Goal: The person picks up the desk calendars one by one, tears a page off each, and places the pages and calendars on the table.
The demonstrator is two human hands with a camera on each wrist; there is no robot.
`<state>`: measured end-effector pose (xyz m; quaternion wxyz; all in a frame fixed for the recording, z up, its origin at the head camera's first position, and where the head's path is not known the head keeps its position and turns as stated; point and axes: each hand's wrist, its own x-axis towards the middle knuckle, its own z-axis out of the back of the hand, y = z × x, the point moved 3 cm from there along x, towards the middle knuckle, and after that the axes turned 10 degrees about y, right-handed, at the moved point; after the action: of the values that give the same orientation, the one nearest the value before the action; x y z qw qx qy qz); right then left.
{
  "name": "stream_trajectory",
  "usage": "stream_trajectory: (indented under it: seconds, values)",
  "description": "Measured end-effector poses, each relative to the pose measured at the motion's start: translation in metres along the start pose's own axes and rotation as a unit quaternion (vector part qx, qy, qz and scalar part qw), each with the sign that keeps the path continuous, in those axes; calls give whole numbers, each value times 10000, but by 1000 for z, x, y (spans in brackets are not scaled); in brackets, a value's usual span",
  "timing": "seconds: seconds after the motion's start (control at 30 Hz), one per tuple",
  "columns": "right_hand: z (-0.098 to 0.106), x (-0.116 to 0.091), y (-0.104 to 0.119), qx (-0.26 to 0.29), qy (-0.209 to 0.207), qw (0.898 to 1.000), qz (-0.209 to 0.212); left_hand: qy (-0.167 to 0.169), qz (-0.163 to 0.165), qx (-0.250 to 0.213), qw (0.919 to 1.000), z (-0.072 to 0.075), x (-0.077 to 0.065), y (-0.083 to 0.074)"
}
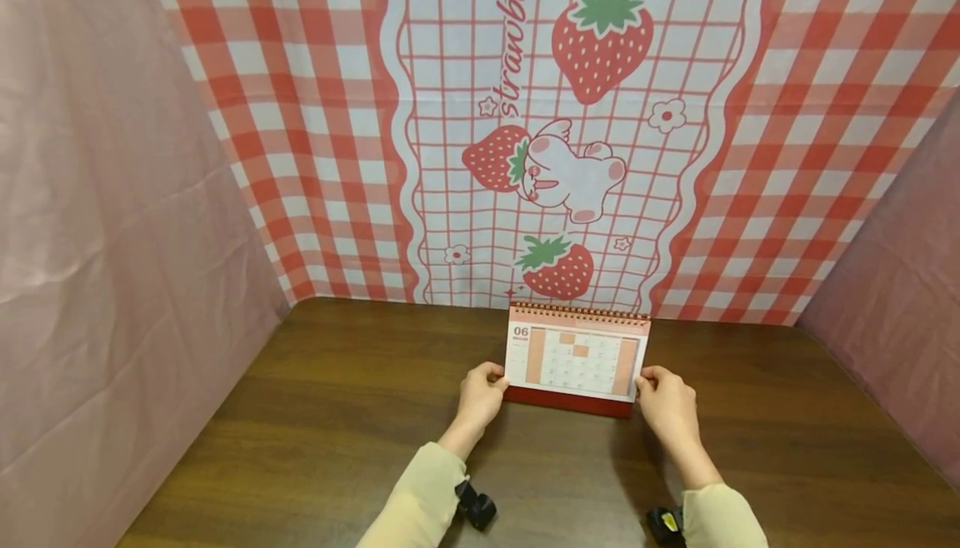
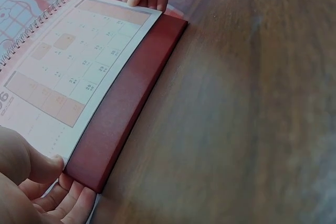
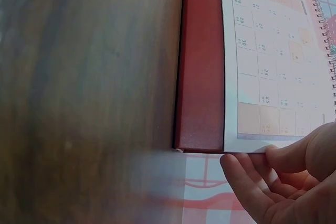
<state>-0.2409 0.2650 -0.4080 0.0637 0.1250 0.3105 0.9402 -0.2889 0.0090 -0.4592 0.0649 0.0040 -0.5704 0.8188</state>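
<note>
Desk calendar (image 1: 577, 358) at the far side of the worktop (image 1: 337, 431), right of its middle, just in front of the patterned cloth (image 1: 337, 115). Page faces the person, leaning back; "06" printed at its upper left, a shaded column down each side of the grid, two shaded cells near the top. Spiral binding (image 1: 579, 312) along the top edge; red base strip (image 1: 567, 401) below the page, close to the wood. Whether its full weight rests there, cannot tell.

Left hand (image 1: 482, 396) at the calendar's left edge: thumb on the lower page corner, fingers bent in beneath, a pinching hold. Right hand (image 1: 667, 402) at the opposite edge, likewise nearly closed: thumb against the page margin, fingers curled by the lower corner. Right wrist view shows the fingertips at the edge.

Pale sleeves (image 1: 420, 490) on both arms; a black device at each wrist, the left one (image 1: 476, 506) hanging over the wood. Cloth behind: red-and-white checks, strawberries, flowers, a white cartoon animal lying sideways. Pinkish drapes (image 1: 112, 198) on both sides.
</note>
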Motion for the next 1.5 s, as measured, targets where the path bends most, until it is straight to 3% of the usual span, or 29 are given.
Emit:
stream_trajectory:
  seconds: [1.5]
  values:
    - [-16,-2,20,105,141,9996,214,166,-10,259,9995,29,-9,8]
